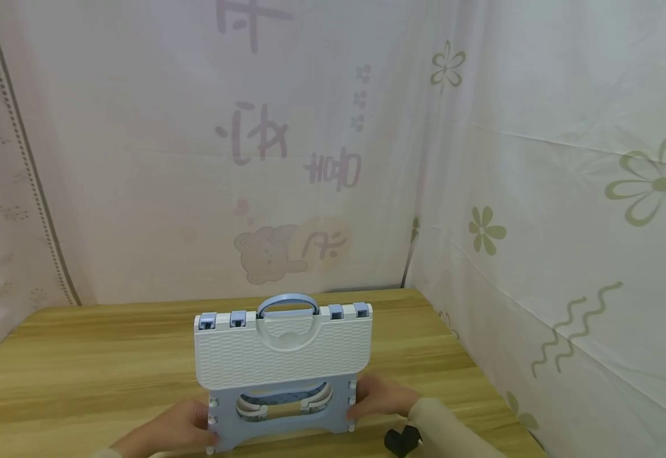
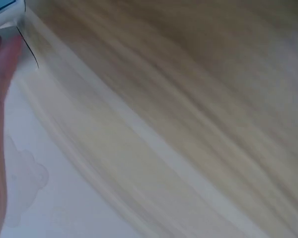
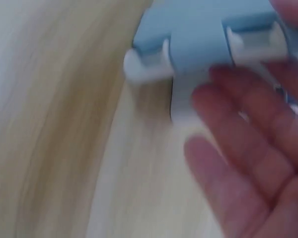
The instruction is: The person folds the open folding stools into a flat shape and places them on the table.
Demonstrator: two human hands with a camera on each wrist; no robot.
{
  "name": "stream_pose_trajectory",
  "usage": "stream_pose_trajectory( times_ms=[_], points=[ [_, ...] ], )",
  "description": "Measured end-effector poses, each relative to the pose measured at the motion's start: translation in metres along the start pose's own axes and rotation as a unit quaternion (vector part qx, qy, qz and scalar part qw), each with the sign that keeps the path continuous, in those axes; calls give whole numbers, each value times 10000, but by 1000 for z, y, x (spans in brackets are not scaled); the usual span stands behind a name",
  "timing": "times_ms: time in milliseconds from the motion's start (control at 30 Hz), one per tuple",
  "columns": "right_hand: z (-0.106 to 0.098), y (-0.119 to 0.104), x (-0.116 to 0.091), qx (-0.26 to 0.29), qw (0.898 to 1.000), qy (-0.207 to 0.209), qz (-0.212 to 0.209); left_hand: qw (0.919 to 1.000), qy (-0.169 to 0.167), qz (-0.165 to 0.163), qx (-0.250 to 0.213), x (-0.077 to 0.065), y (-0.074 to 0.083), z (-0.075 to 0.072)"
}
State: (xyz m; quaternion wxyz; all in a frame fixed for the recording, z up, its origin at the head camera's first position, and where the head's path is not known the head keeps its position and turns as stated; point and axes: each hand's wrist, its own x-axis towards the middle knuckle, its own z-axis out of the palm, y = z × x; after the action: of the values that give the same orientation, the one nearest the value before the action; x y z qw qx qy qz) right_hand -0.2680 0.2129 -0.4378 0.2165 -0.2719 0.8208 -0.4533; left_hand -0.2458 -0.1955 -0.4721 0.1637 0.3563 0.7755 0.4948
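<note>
Printed curtains (image 1: 155, 159) at back and side, wood-grain table (image 1: 109, 356) below. Folding stool (image 1: 281, 367), folded flat, sits at the near edge of the head view, roughly centred between the hands. Long axis runs left to right, hand to hand; lower left corner sits a bit lower in the view than the lower right. Textured white panel (image 1: 229, 356) is the upper half, blue leg frame (image 1: 287, 424) the lower half, handle (image 1: 289, 298) on top.

Key relation: stool lies directly between the two hands, one at each short side of the frame, both low down, below the panel. Neither hand is nearer; both touch it. Left hand (image 1: 178, 427) grips the lower left corner, thumb at front, other fingers mostly hidden. Right hand (image 1: 383, 394) holds the right side a little higher, thumb on the front edge; right wrist view shows its other fingers spread apart, firmness of hold not clear. Whether the bottom edge rests on the wood or hangs above it, cannot tell. Small black object (image 1: 400, 440) beside the right sleeve (image 1: 447, 432).
</note>
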Motion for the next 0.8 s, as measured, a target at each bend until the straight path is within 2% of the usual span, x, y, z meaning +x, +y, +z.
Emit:
stream_pose_trajectory(
  times_ms=[167, 300, 400, 500, 567, 800],
  points=[
    [-7, 4, -7, -375, 9988, 198, -233, 9928, 598, -624, 832, -13, 7, -3],
    [-6, 9, -7, -61, 9989, 190, -420, 9860, 853, -977, 1051, -15, 9, -4],
    [-4, 14, -6, 115, 9979, 115, -630, 9873, 921, -756, 1049, -12, 7, -2],
    [-2, 17, -2, -53, 9976, 126, -677, 9893, 907, -427, 1064, -9, 4, 1],
    [0, 18, 0, -201, 9981, 177, -561, 9900, 861, -326, 1069, -8, 3, 2],
    [0, 14, 3, -398, 9984, 236, -328, 9916, 710, -571, 918, -5, 4, -1]
  ],
)
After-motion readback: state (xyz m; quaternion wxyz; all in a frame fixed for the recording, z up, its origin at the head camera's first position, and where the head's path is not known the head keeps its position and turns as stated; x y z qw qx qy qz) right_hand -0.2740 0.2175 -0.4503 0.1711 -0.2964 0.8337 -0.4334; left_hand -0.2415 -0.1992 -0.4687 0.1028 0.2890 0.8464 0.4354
